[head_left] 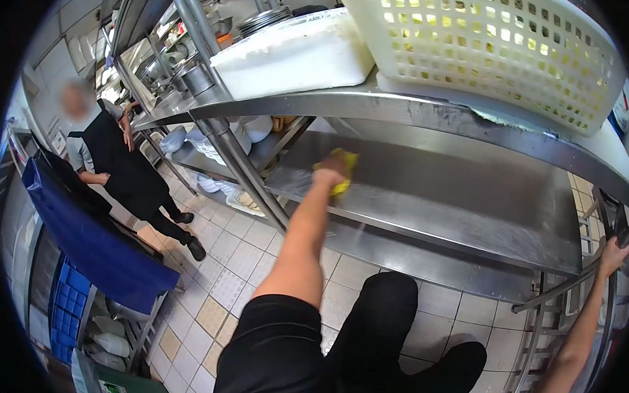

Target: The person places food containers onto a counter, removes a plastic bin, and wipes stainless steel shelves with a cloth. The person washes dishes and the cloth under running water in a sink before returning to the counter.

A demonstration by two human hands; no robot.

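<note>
Item one: a yellow cloth (342, 186), bunched. We recorded it in the fingers of the left hand (330, 172), beneath the counter (414, 108), against the left part of a steel shelf (453, 180). The cloth lay under the fingers and showed past them on the right. Its longer axis, as far as blur allowed, ran front to back, roughly in line with the forearm; the shelf's long axis ran crosswise, and most of its length lay to the right of the cloth. Of the two hands, the left was the one at the cloth.

Item two: the right hand (613, 257), well apart from the cloth, beyond the shelf's right end, at a metal rack (530, 356). Its fingers met the upper part of the frame; we could not tell whether they were closed round it.

Item three: on the counter, a white perforated basket (499, 61) with pale yellow contents, and to its left a white tub (291, 57).

Item four: a lower shelf (423, 263), below the first.

Item five: a co-worker (125, 162) in a dark apron, standing at left, apart from both hands.
</note>
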